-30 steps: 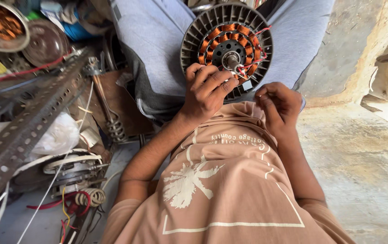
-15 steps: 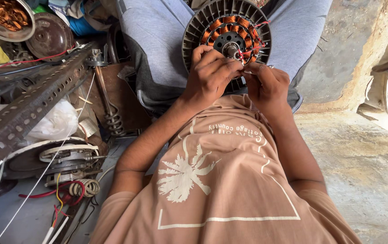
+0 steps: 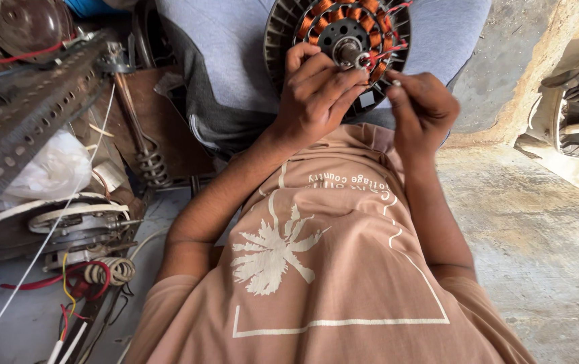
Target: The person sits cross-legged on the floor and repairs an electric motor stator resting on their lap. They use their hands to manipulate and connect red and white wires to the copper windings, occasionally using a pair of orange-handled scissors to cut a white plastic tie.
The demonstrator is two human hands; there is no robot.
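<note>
My left hand (image 3: 316, 94) pinches the thin red wire (image 3: 385, 55) at the hub of the round grey motor stator with copper windings (image 3: 338, 30), which rests in my lap. My right hand (image 3: 421, 111), which was lower a second ago, has come up beside it, fingers closed on the wire's end. Both hands now work that lead. A perforated steel angle bar (image 3: 23, 121) lies to the left.

A person seen from above wears a peach-tan short-sleeved T-shirt (image 3: 343, 283) printed in cream — a palm tree, a thin outlined frame and a curved line of lettering — with light grey trousers (image 3: 235, 61); forearms bare.
</note>
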